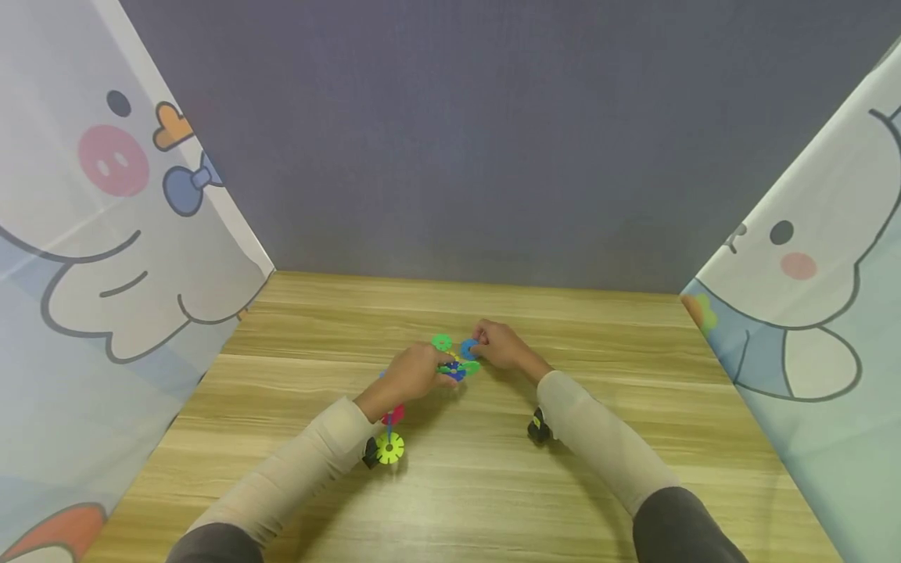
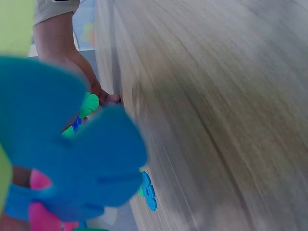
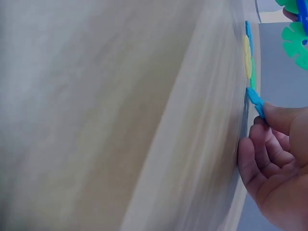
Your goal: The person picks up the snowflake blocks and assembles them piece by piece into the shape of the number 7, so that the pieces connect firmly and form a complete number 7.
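Note:
In the head view my left hand [image 1: 411, 374] grips a build of slotted plastic discs. A green disc [image 1: 470, 367] and a dark blue disc [image 1: 457, 373] stick out past its fingers. On the wrist side, a pink disc [image 1: 396, 414] and a yellow-green disc [image 1: 389, 448] show; the hand hides how these parts join. A blue disc [image 2: 106, 159] looms large in the left wrist view. My right hand [image 1: 501, 346] pinches a single light blue disc [image 3: 256, 102] between thumb and finger, its lower edge close to the tabletop.
Loose discs lie flat on the wooden table [image 1: 457, 500] by the hands: a green disc [image 1: 442, 342], a yellow disc [image 3: 247, 57] and another blue disc [image 3: 249, 30]. A grey panel [image 1: 479, 141] rises behind, with cartoon-printed sheets at both sides.

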Motion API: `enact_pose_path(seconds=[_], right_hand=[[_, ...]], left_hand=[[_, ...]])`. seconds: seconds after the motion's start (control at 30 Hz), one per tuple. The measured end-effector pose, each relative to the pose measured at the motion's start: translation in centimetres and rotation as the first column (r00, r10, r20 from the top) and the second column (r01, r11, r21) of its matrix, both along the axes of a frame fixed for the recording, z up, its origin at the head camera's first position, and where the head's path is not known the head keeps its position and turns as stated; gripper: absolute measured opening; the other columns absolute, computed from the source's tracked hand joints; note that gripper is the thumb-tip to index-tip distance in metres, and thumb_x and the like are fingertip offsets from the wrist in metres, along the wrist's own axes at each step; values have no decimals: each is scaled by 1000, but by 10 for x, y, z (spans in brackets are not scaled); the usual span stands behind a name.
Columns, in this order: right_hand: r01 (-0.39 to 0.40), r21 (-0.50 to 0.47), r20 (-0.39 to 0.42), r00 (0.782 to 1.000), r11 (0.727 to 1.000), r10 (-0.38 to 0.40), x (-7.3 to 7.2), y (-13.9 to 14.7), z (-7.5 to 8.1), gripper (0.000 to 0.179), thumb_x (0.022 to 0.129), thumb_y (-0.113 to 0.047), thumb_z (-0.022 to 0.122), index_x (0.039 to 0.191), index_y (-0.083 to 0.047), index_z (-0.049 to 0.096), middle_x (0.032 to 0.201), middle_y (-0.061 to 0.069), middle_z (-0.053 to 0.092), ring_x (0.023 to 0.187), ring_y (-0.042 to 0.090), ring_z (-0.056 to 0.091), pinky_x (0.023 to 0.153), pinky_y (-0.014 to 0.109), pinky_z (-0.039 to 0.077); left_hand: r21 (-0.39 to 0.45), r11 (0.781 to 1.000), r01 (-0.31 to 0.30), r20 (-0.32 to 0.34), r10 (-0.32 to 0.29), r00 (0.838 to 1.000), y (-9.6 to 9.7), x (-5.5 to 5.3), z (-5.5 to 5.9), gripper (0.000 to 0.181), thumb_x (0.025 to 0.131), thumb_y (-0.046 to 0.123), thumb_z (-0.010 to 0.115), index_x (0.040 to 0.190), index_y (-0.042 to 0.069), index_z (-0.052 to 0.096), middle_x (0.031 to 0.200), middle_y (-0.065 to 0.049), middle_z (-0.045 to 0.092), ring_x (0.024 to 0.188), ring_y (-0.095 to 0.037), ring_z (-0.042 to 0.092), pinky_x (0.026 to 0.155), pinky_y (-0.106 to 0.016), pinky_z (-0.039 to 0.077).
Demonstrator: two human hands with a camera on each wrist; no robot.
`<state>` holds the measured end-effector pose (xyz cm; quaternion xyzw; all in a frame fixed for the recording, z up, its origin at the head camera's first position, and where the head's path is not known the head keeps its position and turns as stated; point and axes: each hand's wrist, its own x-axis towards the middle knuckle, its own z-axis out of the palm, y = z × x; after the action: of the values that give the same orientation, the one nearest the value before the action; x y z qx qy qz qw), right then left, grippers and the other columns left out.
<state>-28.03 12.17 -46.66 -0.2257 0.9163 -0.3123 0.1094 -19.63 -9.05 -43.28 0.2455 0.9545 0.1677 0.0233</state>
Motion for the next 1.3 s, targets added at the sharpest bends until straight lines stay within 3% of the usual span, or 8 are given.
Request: enact_pose_path(seconds=[0.23,0.47,0.7,0.8,0.97,1.13,1.3], right_hand=[[9,-55,25,1000,998,-7,3,10,-2,23,102,-20,61,118,-4,66,93,3,71,79,12,63,71,26,54],[-8,-123,87,996,992,19,9,18,0,26,105,-21,55,125,-5,63,75,7,68,61,13,58,57,25,48],[-9,-187,151,988,982,38,18,26,5,23,105,-22,56,123,-10,64,71,9,66,57,14,54,52,26,44],[-6,-207,167,985,978,41,21,29,5,22,105,-21,57,123,-10,64,69,8,64,56,15,52,51,25,42],[18,-234,194,981,972,28,25,32,4,25,104,-19,58,126,-7,63,73,9,66,61,16,58,55,26,48],[41,-273,218,976,961,21,29,32,4,27,105,-17,57,127,-3,62,79,14,68,67,17,62,64,32,58],[80,-319,247,969,944,1,33,31,3,27,104,-15,57,126,0,61,79,14,67,66,15,60,65,31,58]], left_hand=[[9,1000,-7,6,7,1000,-1,0,0,45,86,38,80,121,9,75,104,-8,79,67,-10,58,55,-22,51],[-17,1000,-26,0,26,1000,-1,0,0,46,85,40,80,122,12,75,109,-6,78,80,-15,65,61,-25,55],[-17,999,-48,23,48,999,-5,1,4,46,85,40,80,122,13,75,116,-8,77,81,-19,70,59,-27,57],[-19,999,-43,16,44,999,-5,1,4,46,85,40,80,122,13,75,118,-8,76,90,-22,73,63,-29,60],[-11,999,-50,26,51,998,-5,1,5,46,85,40,80,123,13,74,120,-8,76,100,-27,74,67,-32,62],[-6,997,-75,43,75,996,-5,1,7,46,86,39,80,125,14,74,124,-8,74,104,-29,73,60,-29,57],[-4,997,-76,35,76,997,-5,2,7,47,86,38,80,126,14,73,125,-9,73,102,-28,73,56,-27,53]])
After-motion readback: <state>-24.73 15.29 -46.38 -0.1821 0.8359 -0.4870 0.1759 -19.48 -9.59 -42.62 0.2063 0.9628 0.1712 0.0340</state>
